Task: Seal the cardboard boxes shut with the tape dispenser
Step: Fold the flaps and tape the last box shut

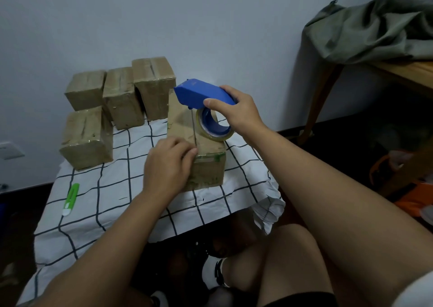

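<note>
A cardboard box stands in the middle of the checked cloth, its top seam running away from me. My left hand rests on the box's near top edge, fingers curled over the seam end. My right hand grips the blue tape dispenser, which hovers over the far part of the box's top with its clear tape roll touching the lid. Several other cardboard boxes stand at the back left, their tops glossy with tape.
A green and white utility knife lies on the checked cloth at the left. A wooden table with a grey-green cloth stands at the right. My knees are below the table's front edge.
</note>
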{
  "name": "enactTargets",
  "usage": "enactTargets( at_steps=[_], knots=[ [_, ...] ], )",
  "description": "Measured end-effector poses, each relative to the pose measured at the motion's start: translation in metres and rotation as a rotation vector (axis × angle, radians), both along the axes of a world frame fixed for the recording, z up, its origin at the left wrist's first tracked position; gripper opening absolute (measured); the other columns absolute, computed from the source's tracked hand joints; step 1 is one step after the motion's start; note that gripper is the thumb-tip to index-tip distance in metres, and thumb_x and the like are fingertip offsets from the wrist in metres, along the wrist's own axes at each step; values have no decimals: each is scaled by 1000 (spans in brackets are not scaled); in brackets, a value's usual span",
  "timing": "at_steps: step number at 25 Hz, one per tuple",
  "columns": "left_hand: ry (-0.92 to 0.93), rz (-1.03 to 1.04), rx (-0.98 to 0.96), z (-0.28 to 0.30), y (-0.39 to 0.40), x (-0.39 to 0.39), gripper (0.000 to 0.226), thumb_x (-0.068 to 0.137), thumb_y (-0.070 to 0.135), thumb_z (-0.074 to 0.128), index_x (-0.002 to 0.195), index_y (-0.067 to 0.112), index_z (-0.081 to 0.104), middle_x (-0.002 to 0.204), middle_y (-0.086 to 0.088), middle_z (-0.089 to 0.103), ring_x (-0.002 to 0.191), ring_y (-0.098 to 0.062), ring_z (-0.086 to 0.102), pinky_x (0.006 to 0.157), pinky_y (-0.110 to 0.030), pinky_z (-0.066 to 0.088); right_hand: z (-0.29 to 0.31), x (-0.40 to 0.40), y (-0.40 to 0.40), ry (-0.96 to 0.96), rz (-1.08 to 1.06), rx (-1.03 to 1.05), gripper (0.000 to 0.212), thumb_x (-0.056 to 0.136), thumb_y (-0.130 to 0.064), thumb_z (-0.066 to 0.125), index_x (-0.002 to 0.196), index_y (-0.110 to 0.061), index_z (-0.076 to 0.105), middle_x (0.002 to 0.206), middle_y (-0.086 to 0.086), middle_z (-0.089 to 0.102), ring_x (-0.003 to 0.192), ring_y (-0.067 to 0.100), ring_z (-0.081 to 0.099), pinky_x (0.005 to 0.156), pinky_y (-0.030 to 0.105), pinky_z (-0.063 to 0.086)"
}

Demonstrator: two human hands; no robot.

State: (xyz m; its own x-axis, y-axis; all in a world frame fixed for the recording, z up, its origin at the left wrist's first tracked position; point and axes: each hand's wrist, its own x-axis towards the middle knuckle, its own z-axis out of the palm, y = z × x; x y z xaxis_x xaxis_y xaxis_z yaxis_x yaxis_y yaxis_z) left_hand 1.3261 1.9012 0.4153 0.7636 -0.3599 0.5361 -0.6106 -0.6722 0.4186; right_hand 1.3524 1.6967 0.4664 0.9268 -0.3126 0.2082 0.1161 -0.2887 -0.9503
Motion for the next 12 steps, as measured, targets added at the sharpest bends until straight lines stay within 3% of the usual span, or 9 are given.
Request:
enactTargets(
  at_steps=[2, 7, 12],
  knots=[
    [46, 62, -70, -6, 9, 3, 17, 94, 34, 61, 90, 22, 72, 94, 8, 59, 90, -15, 51, 70, -31, 40, 1, 1, 5, 5, -2, -45, 75, 63, -63, 76, 127, -27, 62, 120, -3, 63, 106, 18, 61, 86, 33, 54],
    [59, 62, -75, -15, 17, 6, 19, 91, 38, 65, 91, 22, 74, 89, 12, 53, 89, -11, 47, 64, -27, 33, 8, -4, 26, -43, -4, -82, 58, 75, -49, 81, 125, -26, 62, 117, -4, 62, 105, 16, 60, 93, 40, 53],
    [-2, 40, -59, -21, 18, 3, 19, 87, 37, 70, 91, 19, 72, 89, 6, 56, 86, -13, 46, 64, -28, 37, -1, -4, 39, -72, 13, -72, 71, 65, -59, 79, 127, -30, 62, 122, -6, 62, 109, 14, 61, 97, 43, 53]
  ],
)
